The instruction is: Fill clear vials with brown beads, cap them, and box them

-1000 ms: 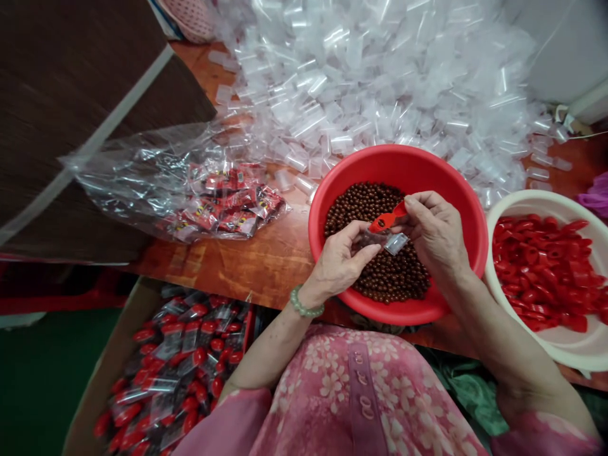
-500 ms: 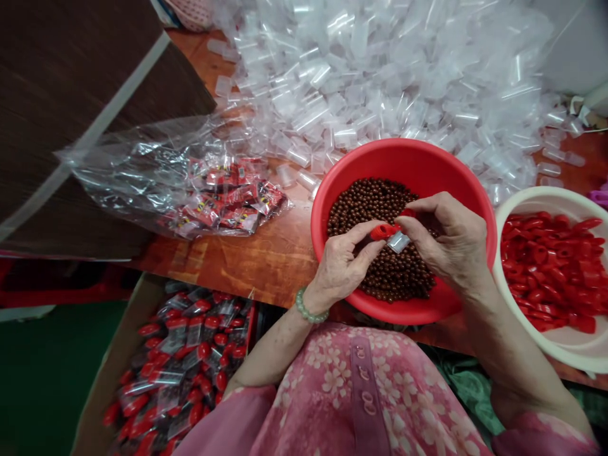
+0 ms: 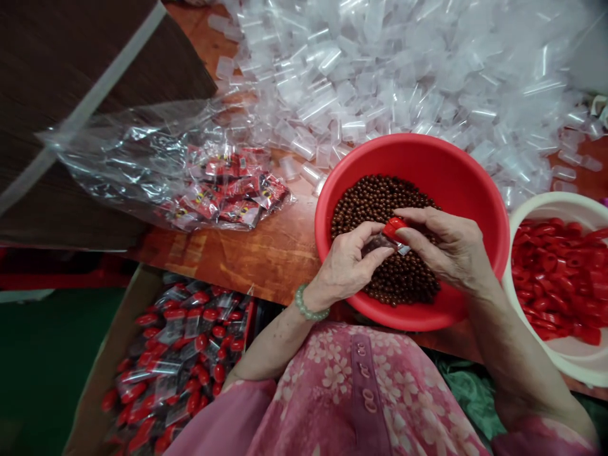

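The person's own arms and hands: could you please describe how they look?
The left hand is ungloved, with a bracelet of round, pale green beads at its wrist. The right hand is ungloved too. Short pink cloth sleeves leave both forearms bare.

My pink sleeves are matching an apron (image 3: 327, 392) that is showing pale blossoms. Green is colouring my bracelet (image 3: 310, 304); glossy brown, the beads (image 3: 375, 202); bright red, the basin (image 3: 465, 180); creamy white, the bowl (image 3: 577, 372).
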The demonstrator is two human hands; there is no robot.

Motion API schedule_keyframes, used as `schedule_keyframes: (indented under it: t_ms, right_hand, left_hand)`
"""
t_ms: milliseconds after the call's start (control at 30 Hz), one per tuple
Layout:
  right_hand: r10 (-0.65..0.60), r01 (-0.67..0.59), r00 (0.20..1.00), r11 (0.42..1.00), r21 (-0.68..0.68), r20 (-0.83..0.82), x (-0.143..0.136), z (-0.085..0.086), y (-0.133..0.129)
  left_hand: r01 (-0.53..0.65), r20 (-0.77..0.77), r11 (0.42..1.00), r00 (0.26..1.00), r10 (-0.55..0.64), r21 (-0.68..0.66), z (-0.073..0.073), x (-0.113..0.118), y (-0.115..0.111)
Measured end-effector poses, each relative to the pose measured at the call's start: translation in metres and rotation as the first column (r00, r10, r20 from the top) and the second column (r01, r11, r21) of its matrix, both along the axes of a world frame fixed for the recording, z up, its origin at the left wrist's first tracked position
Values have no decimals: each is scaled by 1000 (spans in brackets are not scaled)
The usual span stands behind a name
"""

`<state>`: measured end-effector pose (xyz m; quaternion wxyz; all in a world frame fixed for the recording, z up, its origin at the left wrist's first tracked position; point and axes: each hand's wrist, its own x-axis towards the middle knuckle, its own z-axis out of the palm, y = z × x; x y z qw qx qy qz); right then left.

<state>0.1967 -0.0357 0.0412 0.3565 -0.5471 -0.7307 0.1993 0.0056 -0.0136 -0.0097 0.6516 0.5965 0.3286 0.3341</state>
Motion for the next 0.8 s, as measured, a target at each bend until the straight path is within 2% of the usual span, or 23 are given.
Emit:
schedule_keyframes:
  t_ms: [167, 367, 467, 800]
  right_hand:
    - [-60, 59, 996, 998, -15, -71, -2, -4, -3]
    - [-60, 66, 996, 993, 97, -64, -10, -6, -4]
    - [-75, 80, 996, 991, 108, -54, -12, -6, -4]
    - [-47, 42, 999, 978, 205, 19, -12, -10, -6]
  left_hand:
    - [-30, -5, 998, 1000, 30, -48, 3, 0, 3]
    - [9, 18, 999, 1000, -8, -53, 4, 0, 5]
    - [18, 9, 999, 1000, -17, -49, 2, 0, 4]
    - [-34, -15, 997, 999, 36, 72, 0, 0, 5]
